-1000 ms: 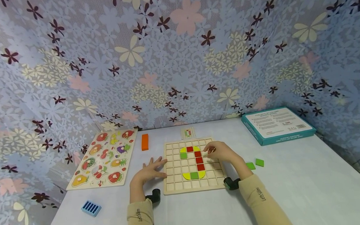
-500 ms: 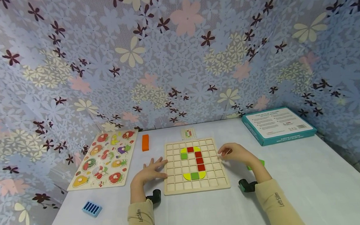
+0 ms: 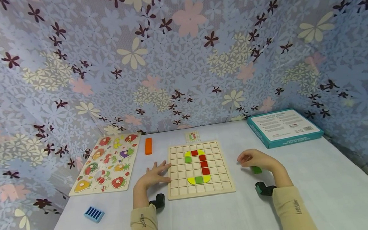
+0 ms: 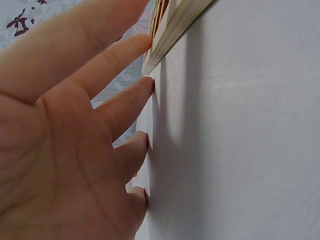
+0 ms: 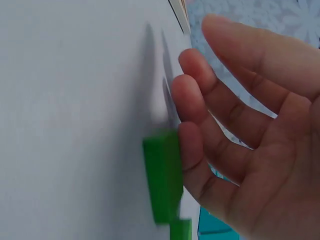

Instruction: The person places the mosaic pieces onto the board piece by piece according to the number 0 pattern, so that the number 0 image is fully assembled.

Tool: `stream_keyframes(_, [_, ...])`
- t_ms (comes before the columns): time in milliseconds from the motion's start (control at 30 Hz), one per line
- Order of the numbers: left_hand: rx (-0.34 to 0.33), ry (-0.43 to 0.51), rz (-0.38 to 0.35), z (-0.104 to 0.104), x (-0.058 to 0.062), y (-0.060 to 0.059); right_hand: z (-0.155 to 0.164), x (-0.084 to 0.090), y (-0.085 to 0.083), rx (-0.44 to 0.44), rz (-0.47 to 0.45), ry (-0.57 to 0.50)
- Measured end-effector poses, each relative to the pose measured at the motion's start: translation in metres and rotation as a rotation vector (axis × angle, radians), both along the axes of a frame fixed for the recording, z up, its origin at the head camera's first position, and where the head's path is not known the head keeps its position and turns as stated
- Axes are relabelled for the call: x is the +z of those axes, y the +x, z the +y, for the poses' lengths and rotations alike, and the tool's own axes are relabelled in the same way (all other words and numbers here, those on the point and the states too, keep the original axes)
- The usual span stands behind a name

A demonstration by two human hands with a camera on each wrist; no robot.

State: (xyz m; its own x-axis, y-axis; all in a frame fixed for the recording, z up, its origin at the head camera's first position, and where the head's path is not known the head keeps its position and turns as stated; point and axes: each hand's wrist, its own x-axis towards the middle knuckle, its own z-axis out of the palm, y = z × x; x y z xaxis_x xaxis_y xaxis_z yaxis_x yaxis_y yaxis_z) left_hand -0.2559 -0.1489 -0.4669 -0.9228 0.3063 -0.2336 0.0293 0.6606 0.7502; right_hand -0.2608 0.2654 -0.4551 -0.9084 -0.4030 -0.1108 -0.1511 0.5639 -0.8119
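Note:
In the head view a wooden grid board (image 3: 202, 196) lies mid-table, bearing red tiles (image 3: 205, 164), green tiles (image 3: 199, 179) and rounded yellow tiles (image 3: 191, 180). My left hand (image 3: 153, 175) spreads its fingers on the table, and its thumb and a fingertip touch the board's left edge. Right of the board, my right hand (image 3: 257, 158) hovers low with loosely bent fingers and nothing between them. Partly under that hand is a loose green tile (image 3: 257, 169). The right wrist view shows a green block (image 5: 167, 180) close by the fingers, and a second green block (image 5: 181, 229) behind it.
A pattern card (image 3: 192, 136) lies behind the board. Leftward are an orange block (image 3: 148, 146), a fruit puzzle board (image 3: 112, 158) and a blue slotted block (image 3: 94, 213). At the back right sits a teal-edged box (image 3: 288, 126). A flowered cloth (image 3: 182, 61) hangs behind the table.
My right hand has moved rightward from over the board to beside the loose green tiles, now covering one of them from the head view. The left hand stays at the board's edge.

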Motion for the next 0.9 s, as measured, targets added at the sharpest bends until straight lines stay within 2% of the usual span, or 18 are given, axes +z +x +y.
stream_keyframes(200, [-0.001,0.011,-0.001,0.000,0.000,0.000,0.013,0.001,0.003,-0.023,-0.023,0.032])
stream_keyframes(400, [0.003,0.013,-0.001,0.000,-0.001,0.000,0.019,0.005,0.007,0.012,-0.071,0.017])
stream_keyframes(700, [0.011,0.006,-0.003,0.001,0.000,0.000,0.015,0.003,0.007,-0.037,-0.125,0.144])
stream_keyframes(900, [0.013,0.009,-0.007,0.001,0.001,0.001,0.010,0.004,0.006,0.000,-0.103,0.082])
